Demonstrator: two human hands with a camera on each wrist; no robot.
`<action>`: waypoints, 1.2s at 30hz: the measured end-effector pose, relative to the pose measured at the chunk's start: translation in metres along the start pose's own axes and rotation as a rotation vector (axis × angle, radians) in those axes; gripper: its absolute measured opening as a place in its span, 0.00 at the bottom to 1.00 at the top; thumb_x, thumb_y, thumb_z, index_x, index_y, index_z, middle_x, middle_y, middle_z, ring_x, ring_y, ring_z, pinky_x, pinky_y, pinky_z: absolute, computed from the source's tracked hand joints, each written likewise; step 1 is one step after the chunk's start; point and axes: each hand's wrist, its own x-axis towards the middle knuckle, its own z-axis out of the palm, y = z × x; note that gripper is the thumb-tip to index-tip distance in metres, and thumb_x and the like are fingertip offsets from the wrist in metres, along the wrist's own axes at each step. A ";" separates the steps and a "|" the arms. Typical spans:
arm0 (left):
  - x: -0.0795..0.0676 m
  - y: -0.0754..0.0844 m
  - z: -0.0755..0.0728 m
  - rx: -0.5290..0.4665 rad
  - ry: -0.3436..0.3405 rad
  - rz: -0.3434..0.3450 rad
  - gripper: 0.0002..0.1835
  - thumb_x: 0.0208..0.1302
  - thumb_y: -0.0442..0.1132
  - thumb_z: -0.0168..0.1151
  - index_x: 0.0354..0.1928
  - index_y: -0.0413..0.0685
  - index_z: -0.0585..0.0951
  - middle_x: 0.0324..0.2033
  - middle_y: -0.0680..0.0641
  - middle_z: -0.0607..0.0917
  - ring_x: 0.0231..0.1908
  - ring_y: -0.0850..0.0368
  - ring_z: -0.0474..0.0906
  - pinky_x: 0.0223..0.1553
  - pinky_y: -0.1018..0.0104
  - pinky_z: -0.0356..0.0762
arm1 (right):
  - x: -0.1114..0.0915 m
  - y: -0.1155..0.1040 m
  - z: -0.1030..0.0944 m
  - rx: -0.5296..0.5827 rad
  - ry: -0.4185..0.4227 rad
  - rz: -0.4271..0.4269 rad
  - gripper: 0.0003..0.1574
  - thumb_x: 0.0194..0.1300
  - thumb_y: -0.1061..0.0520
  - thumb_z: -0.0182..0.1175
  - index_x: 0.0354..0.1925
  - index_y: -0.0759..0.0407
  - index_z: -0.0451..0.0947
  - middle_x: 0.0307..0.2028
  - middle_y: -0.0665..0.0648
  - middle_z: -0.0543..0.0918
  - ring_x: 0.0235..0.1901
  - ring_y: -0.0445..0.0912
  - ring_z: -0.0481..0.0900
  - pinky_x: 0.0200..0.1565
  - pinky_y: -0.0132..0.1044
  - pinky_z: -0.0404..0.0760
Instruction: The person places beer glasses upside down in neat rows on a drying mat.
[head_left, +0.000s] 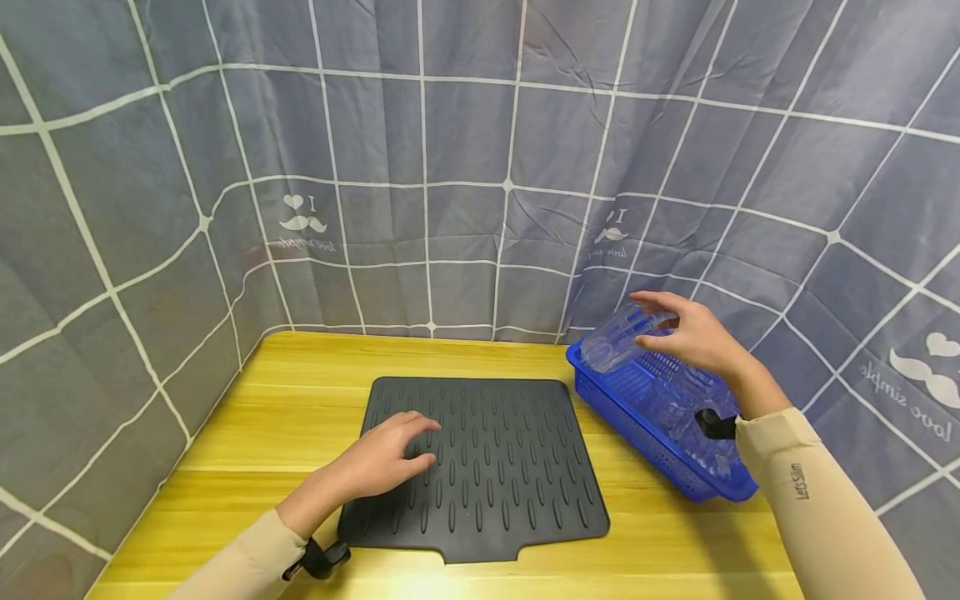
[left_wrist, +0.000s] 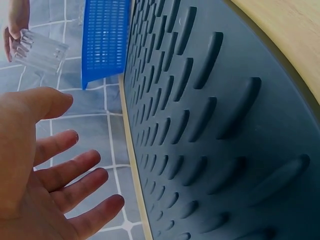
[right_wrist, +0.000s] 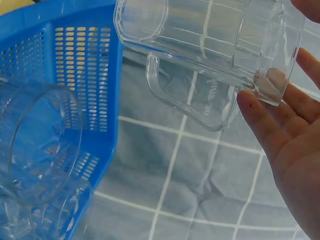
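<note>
My right hand [head_left: 693,333] grips a clear glass mug [head_left: 613,340] by one end, above the far end of a blue basket [head_left: 637,429]. In the right wrist view the mug [right_wrist: 200,35] lies sideways, its handle [right_wrist: 187,110] pointing down and the fingers around its end. Other clear glassware [right_wrist: 42,145] lies inside the basket. My left hand [head_left: 382,458] hovers above the left part of a dark ridged mat [head_left: 495,450]. Its fingers are spread and relaxed, holding nothing, as the left wrist view shows.
The mat lies on a yellow wood-grain table [head_left: 300,400], left of the basket. A grey curtain with white grid lines [head_left: 465,217] surrounds the table at the back and both sides. Each wrist carries a small black camera mount [head_left: 318,560].
</note>
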 end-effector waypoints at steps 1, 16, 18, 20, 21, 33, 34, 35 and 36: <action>0.000 0.001 0.000 -0.003 0.002 0.001 0.25 0.61 0.58 0.56 0.58 0.60 0.73 0.57 0.55 0.72 0.58 0.57 0.68 0.55 0.55 0.70 | -0.001 -0.006 0.000 0.007 -0.003 -0.008 0.39 0.52 0.58 0.69 0.62 0.53 0.68 0.55 0.62 0.74 0.53 0.57 0.72 0.49 0.51 0.72; 0.002 0.001 0.004 -0.020 0.012 -0.004 0.25 0.61 0.58 0.56 0.58 0.61 0.73 0.57 0.54 0.72 0.58 0.57 0.68 0.55 0.54 0.70 | -0.006 -0.005 0.019 0.184 -0.083 -0.073 0.40 0.55 0.56 0.67 0.64 0.45 0.65 0.59 0.55 0.72 0.52 0.55 0.75 0.45 0.44 0.78; 0.002 0.001 0.004 -0.024 0.014 -0.005 0.25 0.61 0.58 0.56 0.58 0.60 0.73 0.57 0.54 0.72 0.58 0.56 0.68 0.55 0.54 0.70 | -0.006 0.000 0.024 0.214 -0.086 -0.077 0.39 0.55 0.55 0.67 0.63 0.42 0.65 0.58 0.55 0.73 0.53 0.54 0.75 0.46 0.43 0.78; 0.003 0.001 0.005 -0.029 0.015 -0.004 0.25 0.61 0.58 0.56 0.58 0.59 0.73 0.57 0.54 0.72 0.58 0.56 0.68 0.55 0.54 0.70 | -0.007 0.002 0.028 0.239 -0.090 -0.080 0.39 0.55 0.54 0.67 0.63 0.41 0.65 0.58 0.55 0.73 0.54 0.53 0.74 0.45 0.41 0.79; 0.003 0.001 0.004 -0.035 0.016 -0.005 0.25 0.61 0.58 0.56 0.58 0.59 0.73 0.57 0.54 0.72 0.58 0.56 0.68 0.55 0.54 0.70 | -0.007 0.002 0.030 0.252 -0.092 -0.085 0.39 0.55 0.54 0.67 0.63 0.41 0.65 0.58 0.55 0.73 0.54 0.53 0.73 0.46 0.41 0.78; 0.006 0.003 0.003 -0.088 0.016 -0.008 0.25 0.62 0.58 0.55 0.59 0.60 0.72 0.56 0.56 0.73 0.57 0.58 0.69 0.55 0.55 0.70 | -0.015 0.002 0.054 0.398 -0.094 -0.086 0.37 0.59 0.59 0.63 0.65 0.43 0.63 0.60 0.53 0.70 0.57 0.50 0.71 0.46 0.33 0.77; 0.006 0.003 0.003 -0.092 0.018 -0.008 0.25 0.62 0.59 0.55 0.59 0.60 0.72 0.56 0.57 0.73 0.57 0.58 0.69 0.54 0.55 0.70 | -0.015 0.002 0.056 0.412 -0.093 -0.090 0.38 0.59 0.60 0.63 0.65 0.45 0.63 0.60 0.54 0.70 0.57 0.51 0.70 0.46 0.33 0.77; 0.006 0.003 0.003 -0.097 0.020 -0.007 0.25 0.62 0.59 0.54 0.59 0.61 0.72 0.55 0.57 0.73 0.57 0.59 0.70 0.54 0.56 0.70 | -0.015 0.001 0.058 0.428 -0.095 -0.087 0.38 0.59 0.60 0.63 0.65 0.45 0.63 0.60 0.54 0.70 0.57 0.51 0.70 0.46 0.33 0.78; 0.006 0.003 0.003 -0.101 0.023 -0.008 0.25 0.62 0.59 0.54 0.59 0.61 0.72 0.55 0.58 0.73 0.56 0.59 0.70 0.54 0.56 0.70 | -0.015 -0.001 0.059 0.445 -0.097 -0.085 0.38 0.59 0.61 0.62 0.65 0.46 0.63 0.60 0.55 0.69 0.57 0.52 0.70 0.45 0.33 0.78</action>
